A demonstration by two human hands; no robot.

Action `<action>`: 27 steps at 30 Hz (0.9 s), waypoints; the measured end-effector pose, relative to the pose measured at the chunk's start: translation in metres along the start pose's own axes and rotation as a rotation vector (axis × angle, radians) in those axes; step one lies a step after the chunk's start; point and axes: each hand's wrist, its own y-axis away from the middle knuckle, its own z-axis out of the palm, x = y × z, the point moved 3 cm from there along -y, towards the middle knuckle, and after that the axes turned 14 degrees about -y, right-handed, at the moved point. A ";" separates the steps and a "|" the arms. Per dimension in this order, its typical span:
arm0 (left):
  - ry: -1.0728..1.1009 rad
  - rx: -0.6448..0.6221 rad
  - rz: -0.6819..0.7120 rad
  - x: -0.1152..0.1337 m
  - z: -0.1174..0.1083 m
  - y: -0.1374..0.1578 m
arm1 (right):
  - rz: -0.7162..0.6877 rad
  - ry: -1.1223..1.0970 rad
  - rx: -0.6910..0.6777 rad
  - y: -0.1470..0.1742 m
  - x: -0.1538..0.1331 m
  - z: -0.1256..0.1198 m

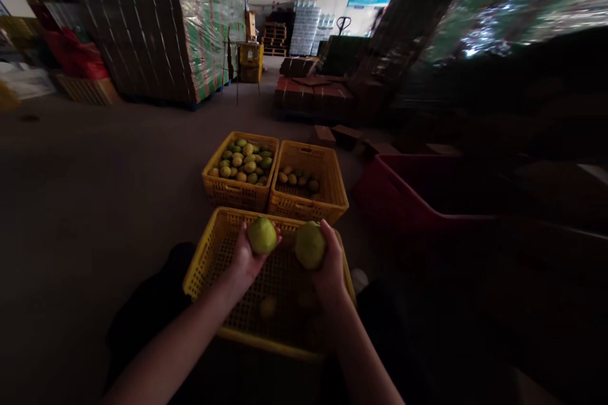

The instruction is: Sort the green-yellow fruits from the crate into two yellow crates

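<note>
My left hand is closed around a round yellow-green fruit, with the fruit's top showing above the palm. Opposite it, my right hand grips a larger, duller green fruit from its right side. Both hands are over a yellow perforated plastic crate that stands close in front of me. Inside this crate a small yellowish fruit lies near the bottom. The crate's right part is too dark to make out. I cannot tell the exact kind of fruit.
Beyond stand two yellow crates: the left crate holds many green and yellow fruits, the right crate several. A red bin is at the right. Wrapped pallet stacks and flat cardboard lie farther back.
</note>
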 end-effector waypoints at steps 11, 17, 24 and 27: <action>-0.206 0.032 -0.107 0.004 0.004 0.002 | 0.330 -0.185 0.340 -0.007 0.024 0.005; -0.208 0.061 -0.122 0.012 -0.002 0.000 | 0.281 -0.267 0.376 -0.002 0.017 0.014; -0.066 -0.065 -0.075 0.019 0.004 0.003 | 0.255 -0.283 0.573 -0.009 0.023 0.002; -0.022 -0.156 -0.088 0.020 0.004 0.003 | 0.281 -0.247 0.548 -0.013 0.029 -0.006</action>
